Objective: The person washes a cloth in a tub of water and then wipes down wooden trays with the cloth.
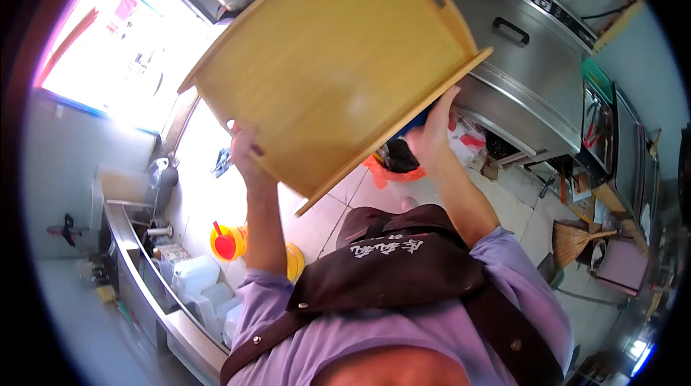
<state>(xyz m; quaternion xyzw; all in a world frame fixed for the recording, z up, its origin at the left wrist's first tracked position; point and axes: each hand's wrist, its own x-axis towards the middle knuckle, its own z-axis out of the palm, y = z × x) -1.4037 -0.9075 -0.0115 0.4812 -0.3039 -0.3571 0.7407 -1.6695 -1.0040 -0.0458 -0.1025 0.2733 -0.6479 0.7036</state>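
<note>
holding tray (324, 69) — honey-yellow, broad, flat, raised-sided — slot-handled

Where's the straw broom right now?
In the head view, the straw broom is over on the person's right, with its handle beside the pinkish panel.

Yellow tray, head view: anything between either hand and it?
Nothing visible. The left hand is on the tray at the cutout in its left side. The right hand comes up to the near rim, toward its right end, with no object seen in between. Its grip behind the rim is hidden.
</note>
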